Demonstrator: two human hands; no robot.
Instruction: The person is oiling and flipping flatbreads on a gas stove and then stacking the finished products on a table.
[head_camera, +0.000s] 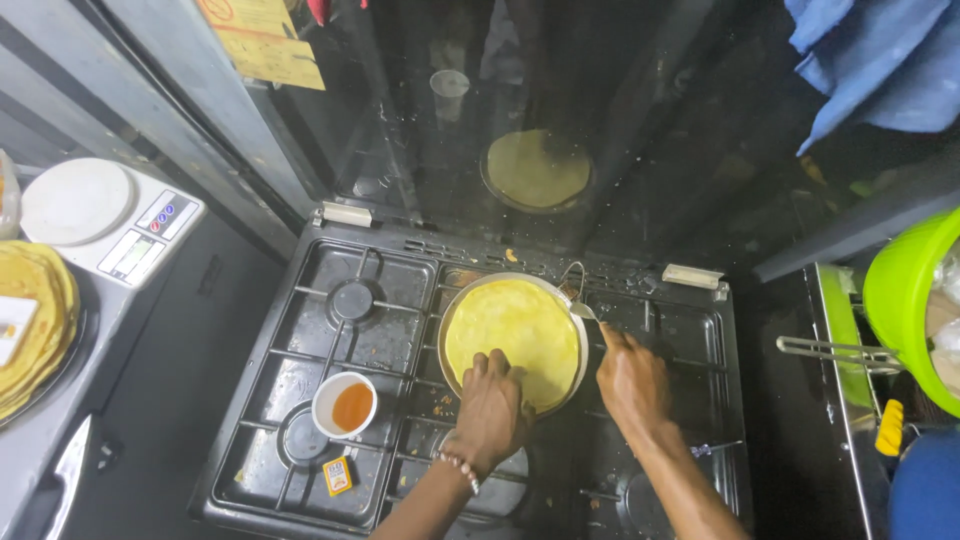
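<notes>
While the left hand (492, 402) presses its fingertips flat on the near edge of the yellow flatbread (512, 335), its grip is apart, fingers spread and clamped on nothing. That flatbread lies in a round pan (577, 375) on the black gas stove (300, 330), just right of the frame's centre. At the pan's right rim the right hand (630, 382) has its grip together on the handle of a metal spoon (584, 311), whose bowl touches the flatbread's upper right edge. Left of the pan, on the lower left burner area, stands a small white cup of amber oil (345, 404), with a little orange packet (338, 475) just below it. On the worktop at the left edge of the frame sits a stack of cooked flatbreads (35, 320), and above it a white kitchen scale (105, 215). A bright green bowl (905, 300) shows at the right edge, and blue cloth (880, 60) hangs in the upper right corner.
</notes>
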